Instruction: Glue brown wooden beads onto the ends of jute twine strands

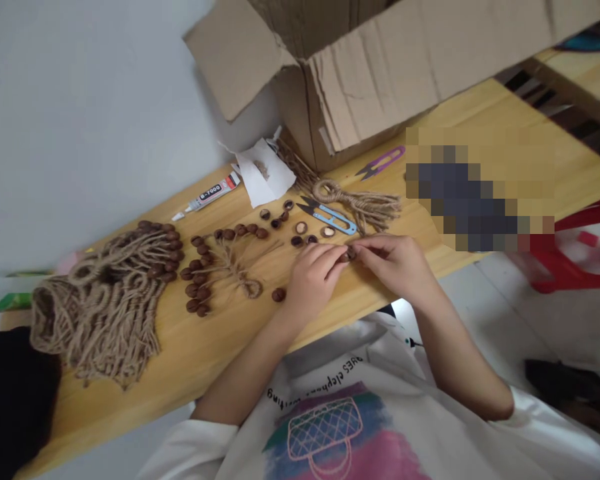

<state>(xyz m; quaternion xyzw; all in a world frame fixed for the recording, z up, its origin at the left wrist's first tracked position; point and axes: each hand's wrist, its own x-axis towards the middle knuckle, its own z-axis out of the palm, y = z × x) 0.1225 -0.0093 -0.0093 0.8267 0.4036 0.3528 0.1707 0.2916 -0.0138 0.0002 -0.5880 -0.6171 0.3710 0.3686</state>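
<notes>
My left hand [313, 277] and my right hand [395, 263] meet over the wooden table [220, 347], fingertips pinched together on one small brown bead [351, 253]. Just beyond the fingers lie loose brown beads [300, 230] and blue thread snips [330, 217]. To the left, a jute twine tassel with beads on its strands [225, 263] lies flat, and a single bead [279, 294] rests near my left wrist.
A heap of jute tassels [105, 300] fills the table's left end. A glue tube [207, 197], white paper [267, 175], a jute bundle [365, 203], purple snips [380, 162] and an open cardboard box [380, 67] sit at the back. A red stool [575, 257] stands right.
</notes>
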